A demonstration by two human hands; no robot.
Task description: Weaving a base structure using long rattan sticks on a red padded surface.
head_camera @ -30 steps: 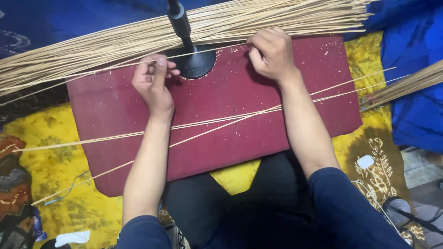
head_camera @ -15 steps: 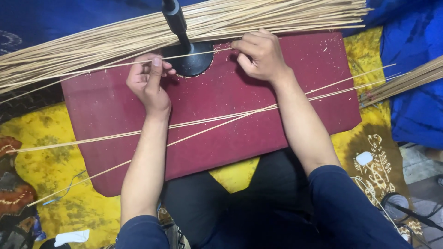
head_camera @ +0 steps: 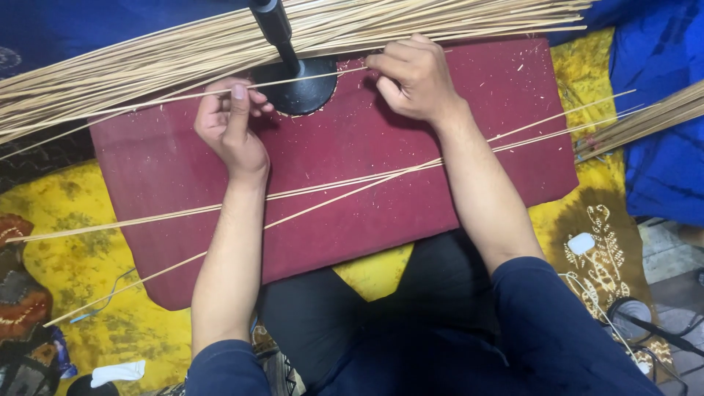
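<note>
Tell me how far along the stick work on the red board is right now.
Looks done: a few thin sticks lie loose across the red board. In hand: the left hand and right hand pinch one stick by the black stand base. Left: a big pile of sticks behind.

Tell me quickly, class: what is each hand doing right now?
Left hand: closed, pinching one thin bamboo stick.
Right hand: closed in a fingertip grip on the same stick, beside the black stand base.
</note>
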